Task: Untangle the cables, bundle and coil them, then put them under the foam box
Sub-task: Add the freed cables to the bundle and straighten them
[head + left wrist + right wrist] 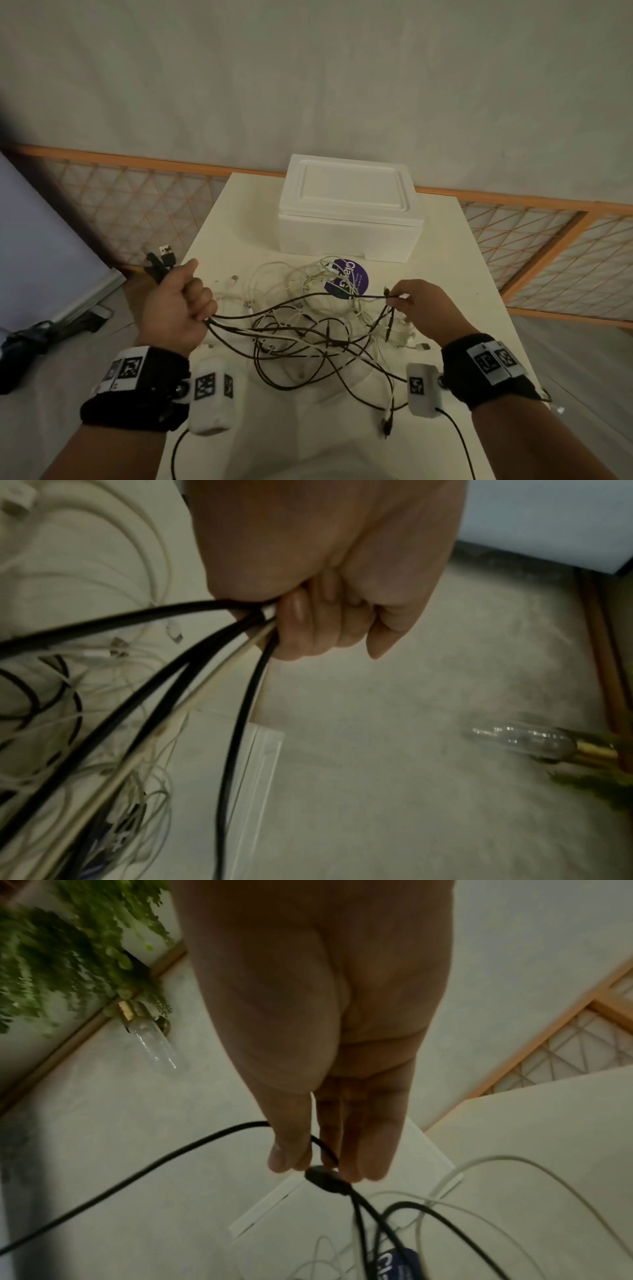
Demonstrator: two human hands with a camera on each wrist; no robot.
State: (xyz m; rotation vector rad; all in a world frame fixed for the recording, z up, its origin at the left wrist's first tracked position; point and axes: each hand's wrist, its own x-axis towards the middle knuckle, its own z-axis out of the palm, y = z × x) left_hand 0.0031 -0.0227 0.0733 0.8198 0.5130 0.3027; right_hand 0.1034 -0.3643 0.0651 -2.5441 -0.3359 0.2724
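A tangle of black and white cables (308,329) lies on the white table (455,260), in front of the white foam box (346,209) that stands with its lid on. My left hand (181,305) is raised at the table's left edge and grips several black cables and a white one (219,647) in its fist; their plugs (164,257) stick out above the fist. My right hand (411,301) pinches a black cable at its small joint (325,1177) between thumb and fingertips, over the pile's right side.
A round purple sticker (346,277) lies under the white cables near the box. A lattice screen with an orange frame (548,240) stands behind the table. A white board (44,240) leans at the left, and dark objects (24,339) lie on the floor below it.
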